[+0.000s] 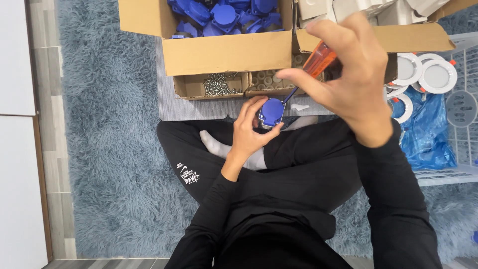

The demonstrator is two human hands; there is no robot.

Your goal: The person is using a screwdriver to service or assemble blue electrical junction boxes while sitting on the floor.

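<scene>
My left hand [250, 130] holds a small blue plastic socket part [272, 111] above my crossed legs. My right hand [348, 74] grips a screwdriver with an orange translucent handle [320, 58]; its thin shaft [290, 94] slants down to the left and its tip touches the top of the blue part. I sit cross-legged in black clothes and white socks on a shaggy blue-grey rug.
A cardboard box [226, 52] in front holds several blue socket parts [224, 14]. Small cardboard trays hold screws [217, 83] and small round pieces [269, 79]. Another box [413, 37] holds white parts. Round white fixtures [437, 75] and a blue plastic bag [428, 129] lie in a white basket [463, 172] at right.
</scene>
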